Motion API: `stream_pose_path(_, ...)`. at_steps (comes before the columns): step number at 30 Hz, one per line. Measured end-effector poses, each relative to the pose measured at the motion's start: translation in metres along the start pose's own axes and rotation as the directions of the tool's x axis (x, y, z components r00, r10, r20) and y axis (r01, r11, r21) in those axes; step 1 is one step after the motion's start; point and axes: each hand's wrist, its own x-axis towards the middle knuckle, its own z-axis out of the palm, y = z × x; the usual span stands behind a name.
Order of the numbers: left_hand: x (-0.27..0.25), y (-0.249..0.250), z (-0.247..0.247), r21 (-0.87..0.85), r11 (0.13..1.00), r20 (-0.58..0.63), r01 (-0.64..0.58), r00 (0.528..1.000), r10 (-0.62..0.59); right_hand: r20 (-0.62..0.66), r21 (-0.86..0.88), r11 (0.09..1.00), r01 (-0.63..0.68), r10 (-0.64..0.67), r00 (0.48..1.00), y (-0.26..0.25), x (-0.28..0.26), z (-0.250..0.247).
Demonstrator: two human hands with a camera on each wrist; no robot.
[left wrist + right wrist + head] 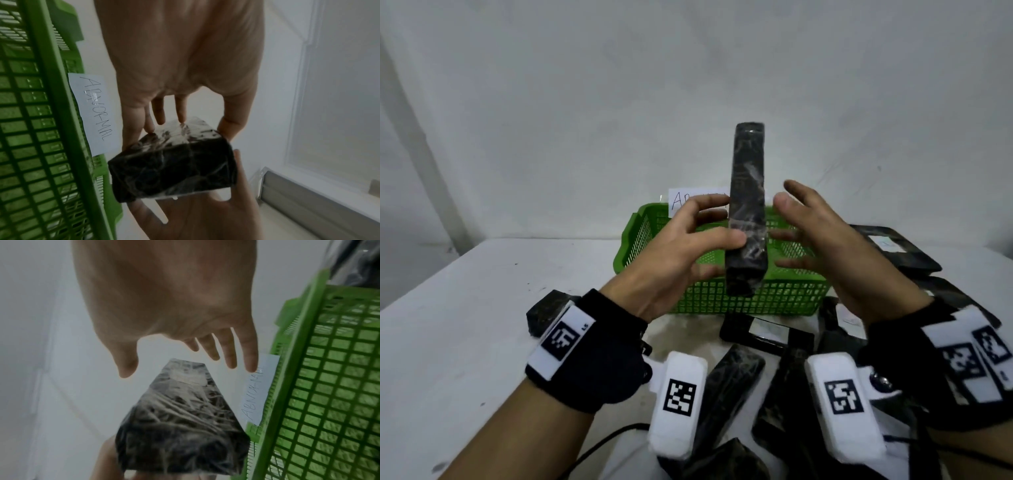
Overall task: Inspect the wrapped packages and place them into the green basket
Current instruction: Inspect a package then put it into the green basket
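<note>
White wall behind, white table (pixel 465 325) under everything, w/ the green basket (pixel 756 301) sitting mid-table, far of your wrists. Your left hand (pixel 674 260) holds the wrapped package (pixel 748 212) upright above the basket: thumb pressed on its near-left face, fingers curled round the far side, so it's a real grip, not just a touch. Pkg is a long dark block in shiny clear film, standing on end, top well above the basket's far rim, bottom end hanging in front of the near wall. Your right hand (pixel 835 246) is just right of the pkg, fingers spread and mostly straight; head view puts its fingertips very near the film, but right wrist view shows the thumb and fingers apart from the pkg, holding nothing. In left wrist view the pkg (pixel 172 168) sits between both hands, w/ your left fingers (pixel 180 112) on its lit upper face. Paper label (pixel 94 112) stuck on the basket's far rim reads approx "ABNORMAL", handwritten; part of it is hidden behind your left hand in head view. More dark wrapped packages (pixel 763 332) lie on the table near and right of the basket, some w/ pale stickers, one more peeking out at the left behind your left wristband (pixel 548 308). White marker blocks w/ black square codes ride on both wrists.
</note>
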Motion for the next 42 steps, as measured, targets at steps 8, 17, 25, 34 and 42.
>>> stream_pose_path(8, -0.003, -0.01, -0.001, 0.237, 0.968, 0.16, -0.085, 0.986, 0.047, -0.092, 0.19, 0.982, -0.016, 0.033, 0.995, 0.006, 0.003, 0.002)
stream_pose_path(17, -0.005, -0.005, 0.0, 0.358, 0.928, 0.143, -0.106, 0.988, 0.058, -0.161, 0.007, 0.996, 0.094, -0.091, 0.983, 0.007, 0.0, 0.004)
stream_pose_path(25, -0.006, 0.008, -0.007, 0.604, 0.732, 0.2, -0.315, 0.949, 0.243, 0.092, 0.353, 0.935, -0.03, -0.002, 0.996, -0.023, -0.011, -0.007)
stream_pose_path(34, -0.007, 0.007, -0.004, 0.597, 0.73, 0.157, -0.333, 0.94, 0.302, 0.023, 0.325, 0.93, 0.174, -0.191, 0.981, -0.028, -0.014, 0.004)
stream_pose_path(42, -0.006, 0.002, -0.001, 0.392, 0.891, 0.11, -0.23, 0.973, 0.203, -0.084, -0.041, 0.909, 0.415, -0.417, 0.905, -0.005, -0.009, 0.025)
